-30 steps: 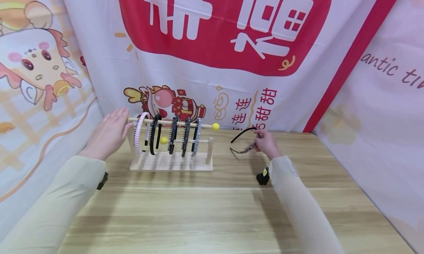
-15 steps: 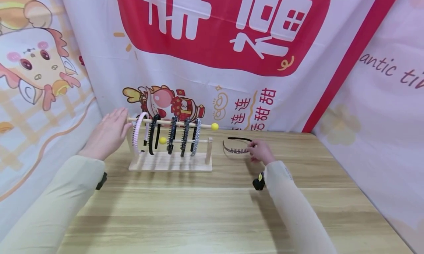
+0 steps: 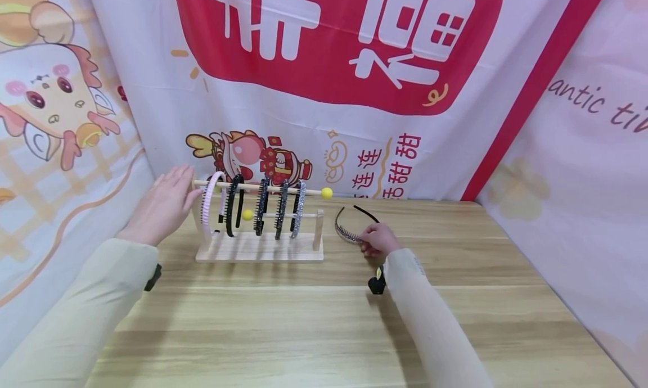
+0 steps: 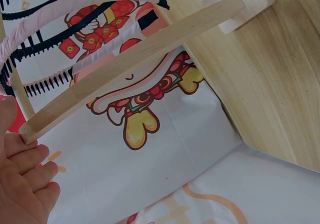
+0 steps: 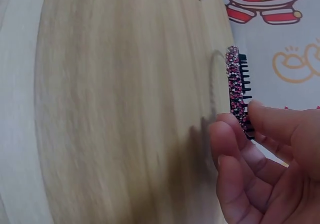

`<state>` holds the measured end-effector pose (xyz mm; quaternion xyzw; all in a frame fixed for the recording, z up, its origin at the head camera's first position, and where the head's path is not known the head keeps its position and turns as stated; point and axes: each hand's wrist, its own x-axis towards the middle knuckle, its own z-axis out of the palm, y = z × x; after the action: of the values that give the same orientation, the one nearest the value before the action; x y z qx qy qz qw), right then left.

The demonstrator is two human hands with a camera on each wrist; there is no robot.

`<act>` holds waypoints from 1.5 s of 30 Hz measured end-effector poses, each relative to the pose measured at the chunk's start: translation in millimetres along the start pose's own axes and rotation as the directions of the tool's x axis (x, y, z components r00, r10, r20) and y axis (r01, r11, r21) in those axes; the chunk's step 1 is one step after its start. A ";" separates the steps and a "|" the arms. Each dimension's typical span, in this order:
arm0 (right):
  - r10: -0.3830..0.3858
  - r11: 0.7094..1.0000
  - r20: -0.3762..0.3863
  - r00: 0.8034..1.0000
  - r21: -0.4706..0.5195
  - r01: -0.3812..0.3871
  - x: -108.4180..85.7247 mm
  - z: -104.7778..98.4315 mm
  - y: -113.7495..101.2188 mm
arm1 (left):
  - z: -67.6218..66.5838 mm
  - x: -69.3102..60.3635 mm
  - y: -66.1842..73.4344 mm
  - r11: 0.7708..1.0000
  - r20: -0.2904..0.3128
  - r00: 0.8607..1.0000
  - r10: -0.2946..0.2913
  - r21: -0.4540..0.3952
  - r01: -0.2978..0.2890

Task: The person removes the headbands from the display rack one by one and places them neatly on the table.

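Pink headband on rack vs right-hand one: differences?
The pink headband is pale and wrapped; the held headband glitters red and silver.
The pink headband hangs on the rack; the held headband is pinched by the right hand.
The pink headband's ends point down; the held headband's point toward the backdrop.
Both are toothed.

Five headbands (image 3: 261,208) hang on one wooden stand (image 3: 260,255), left of the frame's centre — and one more headband (image 3: 346,234) is a little right of the centre, which makes six. Counted further: two rods (image 3: 311,192), two yellow balls (image 3: 327,193) (one for each rod), one table (image 3: 304,326), and two hands — one left hand (image 3: 162,205), one right hand (image 3: 379,240).
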<state>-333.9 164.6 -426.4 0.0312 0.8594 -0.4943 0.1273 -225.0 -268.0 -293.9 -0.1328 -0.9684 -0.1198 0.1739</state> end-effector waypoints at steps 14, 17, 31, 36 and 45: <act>0.010 1.000 -0.021 1.000 -0.024 -0.010 5.7 3.0 4.0 | -0.3 0.6 -0.4 1.000 -0.004 1.000 0.014 -0.002 -0.014; -0.008 1.000 -0.003 1.000 -0.005 0.008 4.4 -2.3 -0.8 | -0.5 0.4 -0.3 1.000 -0.001 1.000 0.011 -0.005 -0.011; -0.149 0.982 0.018 0.989 -0.111 0.150 -10.8 -49.9 -68.0 | -2.7 -1.1 1.6 1.000 0.002 1.000 0.018 0.001 -0.018; -0.222 0.968 0.006 0.975 -0.119 0.221 -22.2 -59.1 -98.8 | -3.4 -1.3 1.4 1.000 -0.001 1.000 0.022 0.007 -0.022; -0.345 0.926 0.007 0.939 -0.163 0.342 -42.3 -57.2 -146.0 | -4.6 -2.2 2.7 1.000 0.004 1.000 0.021 0.012 -0.022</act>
<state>-330.0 142.3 -265.5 -0.1246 0.8901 -0.4373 0.0315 -220.9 -267.2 -290.0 -0.1424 -0.9679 -0.1118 0.1743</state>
